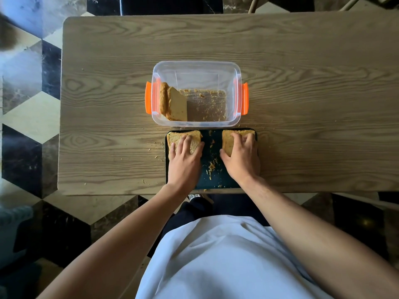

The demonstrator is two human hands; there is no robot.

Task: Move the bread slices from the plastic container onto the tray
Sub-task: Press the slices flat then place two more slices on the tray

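A dark tray (212, 152) lies at the table's near edge. Two bread slices lie flat on its far corners. My left hand (183, 159) rests on the left slice (176, 137), fingers spread over it. My right hand (241, 157) covers the right slice (228, 138) the same way. Just beyond the tray stands the clear plastic container (196, 66) with orange clips. Two bread slices (173, 103) lean against its left wall. Crumbs cover the container's floor.
The wooden table (302, 83) stretches wide to both sides and behind the container. Crumbs (212, 165) lie on the tray's middle and on the table left of the tray. A patterned tile floor surrounds the table.
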